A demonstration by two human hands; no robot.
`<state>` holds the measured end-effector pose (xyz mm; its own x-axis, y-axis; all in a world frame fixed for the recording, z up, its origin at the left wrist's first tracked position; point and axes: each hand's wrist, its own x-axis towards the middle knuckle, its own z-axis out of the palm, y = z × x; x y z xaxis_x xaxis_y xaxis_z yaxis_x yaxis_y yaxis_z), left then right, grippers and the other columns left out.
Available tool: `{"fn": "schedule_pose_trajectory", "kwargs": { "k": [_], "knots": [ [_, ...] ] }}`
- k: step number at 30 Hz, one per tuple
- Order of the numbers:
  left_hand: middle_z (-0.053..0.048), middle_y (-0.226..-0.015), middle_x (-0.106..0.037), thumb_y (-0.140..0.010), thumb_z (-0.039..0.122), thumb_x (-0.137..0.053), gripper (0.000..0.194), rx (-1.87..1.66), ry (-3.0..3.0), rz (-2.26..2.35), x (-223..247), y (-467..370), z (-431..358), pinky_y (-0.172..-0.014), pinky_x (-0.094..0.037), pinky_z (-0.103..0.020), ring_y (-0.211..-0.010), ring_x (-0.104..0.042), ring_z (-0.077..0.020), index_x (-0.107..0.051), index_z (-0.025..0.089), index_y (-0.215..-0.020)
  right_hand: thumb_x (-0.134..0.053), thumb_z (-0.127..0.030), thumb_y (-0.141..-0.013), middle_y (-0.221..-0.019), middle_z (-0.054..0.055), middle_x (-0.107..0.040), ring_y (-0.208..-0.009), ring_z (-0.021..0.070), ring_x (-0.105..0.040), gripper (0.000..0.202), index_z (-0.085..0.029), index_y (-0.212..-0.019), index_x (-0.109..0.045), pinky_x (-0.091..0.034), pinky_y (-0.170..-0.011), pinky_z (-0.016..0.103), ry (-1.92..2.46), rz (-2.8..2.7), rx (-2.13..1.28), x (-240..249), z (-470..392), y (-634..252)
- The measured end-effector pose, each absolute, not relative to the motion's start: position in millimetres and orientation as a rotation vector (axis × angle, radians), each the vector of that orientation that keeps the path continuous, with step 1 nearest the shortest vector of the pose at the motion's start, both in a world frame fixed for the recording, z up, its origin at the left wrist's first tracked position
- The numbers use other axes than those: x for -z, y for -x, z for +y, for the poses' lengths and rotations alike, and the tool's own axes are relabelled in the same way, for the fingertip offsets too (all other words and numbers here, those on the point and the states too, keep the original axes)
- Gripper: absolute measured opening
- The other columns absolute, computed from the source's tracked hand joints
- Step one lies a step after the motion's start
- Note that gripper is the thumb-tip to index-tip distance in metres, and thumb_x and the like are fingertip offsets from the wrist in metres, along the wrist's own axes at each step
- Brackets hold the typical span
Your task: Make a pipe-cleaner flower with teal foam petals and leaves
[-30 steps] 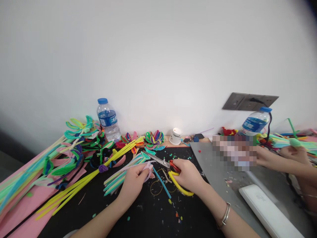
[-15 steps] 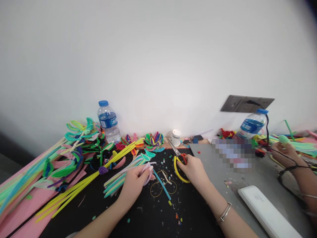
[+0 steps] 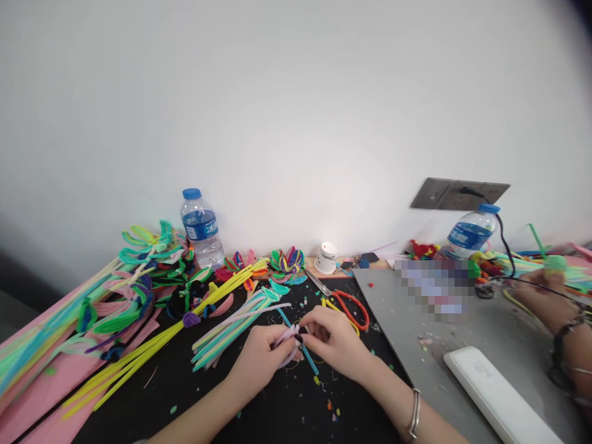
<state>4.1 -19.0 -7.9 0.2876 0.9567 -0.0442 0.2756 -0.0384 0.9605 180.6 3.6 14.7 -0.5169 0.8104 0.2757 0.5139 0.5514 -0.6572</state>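
Note:
My left hand [image 3: 263, 353] is closed around a looped lilac pipe cleaner [image 3: 287, 336] over the black mat. At its other side my right hand [image 3: 329, 338] pinches the same loop, with the fingertips of both hands nearly touching. Just past my right hand lie scissors [image 3: 354, 308] with red and yellow handles, their blades pointing to the back left. A blue pipe cleaner [image 3: 309, 359] runs partly beneath my hands. Beside my left hand rests a bundle of pale pipe cleaners [image 3: 226, 330].
Yellow pipe cleaners [image 3: 148, 348] and colourful pipe-cleaner flowers [image 3: 287, 262] spread across the left and back. A water bottle [image 3: 201, 228] and a paper cup [image 3: 326, 258] stand by the wall. Rightward are a white case [image 3: 497, 391], black cable and another person's hand [image 3: 539, 296].
My right hand has let go of the scissors, which now lie on the mat. It has moved left to the lilac pipe cleaner, and my left hand has shifted slightly nearer.

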Motion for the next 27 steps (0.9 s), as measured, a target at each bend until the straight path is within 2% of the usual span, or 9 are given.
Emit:
{"fn": "schedule_pose_trajectory", "kwargs": {
  "k": [3, 8, 13, 17, 20, 27],
  "knots": [
    [0.001, -0.055, -0.058, -0.078, 0.027, -0.051, 0.026, -0.779, -1.615, 1.191, 9, -4, -22, -0.05, -0.03, -0.02, -0.052, -0.045, -0.0102, -0.06, 0.012, -0.059, -0.055, -0.014, -0.077, -0.062, -0.002, -0.05, -0.055, 0.0094, -0.046, 0.006, -0.017, -0.073, -0.057, -0.034, -0.049, 0.019, 1.049, -2.213, -0.735, -10, -1, -173],
    [0.0, -0.059, -0.063, -0.079, 0.03, -0.049, 0.027, -0.754, -1.666, 1.207, 9, -4, -21, -0.053, -0.035, -0.02, -0.055, -0.051, -0.0114, -0.06, 0.014, -0.061, -0.053, -0.009, -0.076, -0.06, -0.002, -0.053, -0.054, 0.0094, -0.046, 0.014, -0.017, -0.064, -0.056, -0.033, -0.05, 0.019, 1.084, -2.188, -0.703, -7, -1, -173],
    [-0.001, -0.063, -0.065, -0.081, 0.034, -0.048, 0.029, -0.735, -1.65, 1.168, 8, -3, -20, -0.055, -0.038, -0.02, -0.057, -0.055, -0.0128, -0.062, 0.014, -0.065, -0.054, -0.011, -0.077, -0.06, -0.001, -0.055, -0.054, 0.0097, -0.047, 0.013, -0.017, -0.066, -0.058, -0.034, -0.051, 0.019, 1.116, -2.126, -0.753, -5, -1, -172],
    [0.0, -0.061, -0.065, -0.08, 0.028, -0.049, 0.026, -0.736, -1.671, 1.176, 7, -3, -21, -0.054, -0.037, -0.02, -0.056, -0.055, -0.0119, -0.061, 0.014, -0.062, -0.055, -0.013, -0.077, -0.06, -0.002, -0.055, -0.052, 0.0092, -0.047, 0.005, -0.017, -0.075, -0.058, -0.035, -0.049, 0.018, 1.152, -2.032, -0.967, -4, -2, -169],
    [0.001, -0.058, -0.064, -0.08, 0.026, -0.05, 0.026, -0.727, -1.685, 1.163, 5, -3, -22, -0.054, -0.037, -0.019, -0.054, -0.054, -0.011, -0.06, 0.014, -0.06, -0.054, -0.013, -0.077, -0.058, -0.003, -0.053, -0.051, 0.0086, -0.046, 0.007, -0.016, -0.07, -0.055, -0.033, -0.047, 0.018, 1.155, -2.027, -0.994, -3, -3, -169],
    [-0.001, -0.062, -0.062, -0.083, 0.038, -0.048, 0.03, -0.75, -1.639, 1.155, 6, -4, -21, -0.053, -0.039, -0.021, -0.057, -0.055, -0.0132, -0.058, 0.014, -0.068, -0.049, -0.015, -0.081, -0.054, -0.004, -0.05, -0.046, 0.0082, -0.045, 0.012, -0.018, -0.069, -0.048, -0.033, -0.045, 0.018, 1.197, -1.981, -1.012, -1, -2, -171]
  ]
}}
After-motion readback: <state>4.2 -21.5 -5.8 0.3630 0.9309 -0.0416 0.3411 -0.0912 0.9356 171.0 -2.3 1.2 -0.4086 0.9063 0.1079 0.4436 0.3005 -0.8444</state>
